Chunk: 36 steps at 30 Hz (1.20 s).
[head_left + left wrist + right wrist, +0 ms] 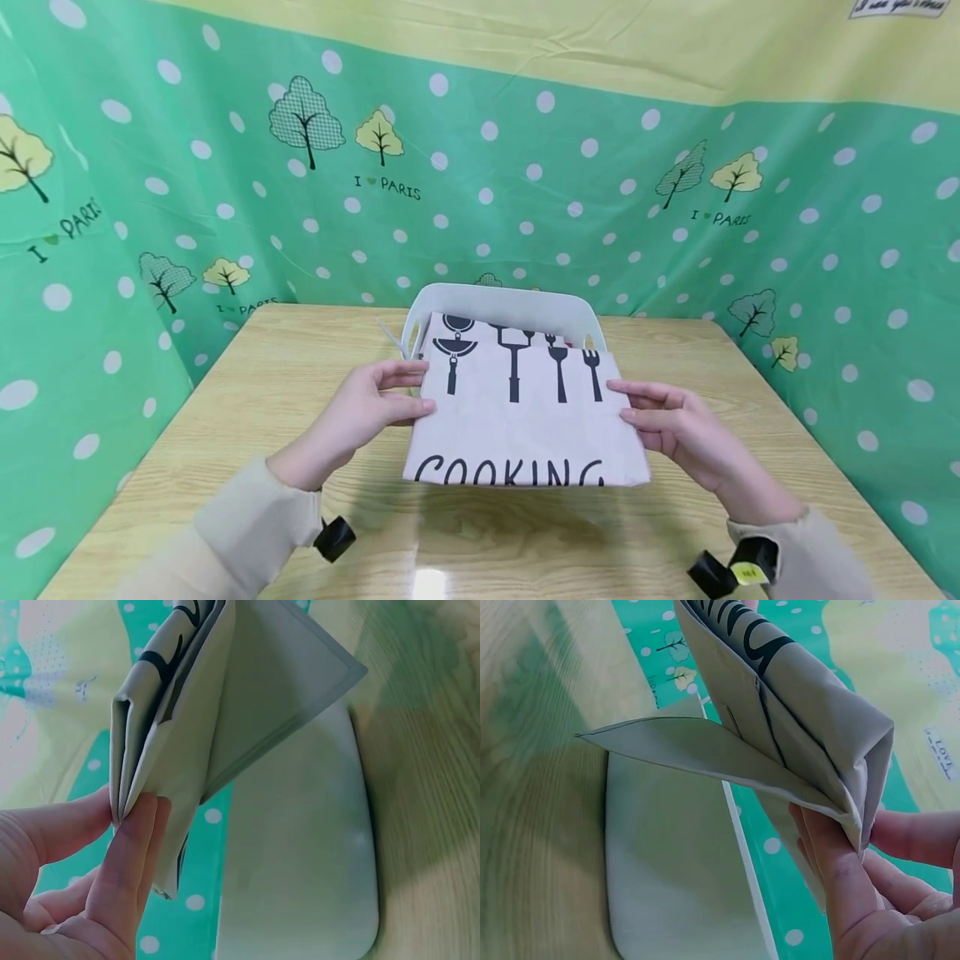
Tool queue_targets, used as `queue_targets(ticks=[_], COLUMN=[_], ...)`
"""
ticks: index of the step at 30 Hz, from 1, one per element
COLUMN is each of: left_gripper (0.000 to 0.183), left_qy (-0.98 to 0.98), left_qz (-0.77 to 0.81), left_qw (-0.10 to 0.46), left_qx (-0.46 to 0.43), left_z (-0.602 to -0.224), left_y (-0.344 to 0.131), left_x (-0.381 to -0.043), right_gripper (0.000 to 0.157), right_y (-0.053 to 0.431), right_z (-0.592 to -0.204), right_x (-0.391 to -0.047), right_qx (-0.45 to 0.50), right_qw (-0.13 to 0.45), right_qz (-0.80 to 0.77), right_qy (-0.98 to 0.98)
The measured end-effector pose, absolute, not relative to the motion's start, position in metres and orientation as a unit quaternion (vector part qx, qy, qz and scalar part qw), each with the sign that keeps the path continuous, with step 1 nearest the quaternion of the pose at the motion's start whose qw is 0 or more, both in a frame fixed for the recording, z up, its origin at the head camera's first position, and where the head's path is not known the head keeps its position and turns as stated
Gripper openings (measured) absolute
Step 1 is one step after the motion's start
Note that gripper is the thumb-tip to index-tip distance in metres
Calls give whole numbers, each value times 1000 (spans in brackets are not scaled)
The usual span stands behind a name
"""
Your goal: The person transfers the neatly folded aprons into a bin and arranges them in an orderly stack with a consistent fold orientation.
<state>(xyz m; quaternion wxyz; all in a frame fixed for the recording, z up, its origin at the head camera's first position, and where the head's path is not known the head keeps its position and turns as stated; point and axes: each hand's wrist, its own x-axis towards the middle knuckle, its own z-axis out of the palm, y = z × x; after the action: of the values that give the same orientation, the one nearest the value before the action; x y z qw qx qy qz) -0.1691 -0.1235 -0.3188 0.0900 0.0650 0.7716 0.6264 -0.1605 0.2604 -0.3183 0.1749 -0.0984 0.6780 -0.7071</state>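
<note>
A folded white cloth [525,429] printed with black kitchen utensils and the word COOKING is held up between both hands, tilted over the table. My left hand [372,402] pinches its left edge between thumb and fingers. My right hand [678,423] pinches the right edge the same way. Several folded layers show at the gripped edges in the wrist views, and a loose grey-looking flap [667,746] hangs from the underside. Just behind the cloth stands a white plastic bin [510,300] with handle holes; the cloth hides most of its front and inside.
The bin stands on a light wood-grain table [315,350], near its back edge. A green dotted curtain [480,200] with printed trees hangs behind and at both sides. A thin white strip [391,340] sticks out at the bin's left. A small red spot shows behind the cloth.
</note>
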Motion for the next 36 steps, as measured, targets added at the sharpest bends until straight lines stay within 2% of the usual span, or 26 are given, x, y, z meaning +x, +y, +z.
queue_targets(ticks=[12,20,29,36], left_gripper=[56,55,54,53], left_qy=[779,788,807,821], left_qz=[617,607,583,565], left_qw=[71,66,62,48], left_qx=[83,82,72,69], left_z=[-311,-300,-295,-290], left_y=[-128,-129,-128,-126], left_x=[-187,-199,-218,-232], right_gripper=[55,54,61,57], right_y=[251,247,240,237], right_z=[-300,-295,-285,-278], right_x=[-173,-184,-200,-216], right_qx=[-62,-50,-28,-14], right_qw=[151,131,106,90], right_qz=[-672,-666,-647,-635], right_qy=[723,733,755,767])
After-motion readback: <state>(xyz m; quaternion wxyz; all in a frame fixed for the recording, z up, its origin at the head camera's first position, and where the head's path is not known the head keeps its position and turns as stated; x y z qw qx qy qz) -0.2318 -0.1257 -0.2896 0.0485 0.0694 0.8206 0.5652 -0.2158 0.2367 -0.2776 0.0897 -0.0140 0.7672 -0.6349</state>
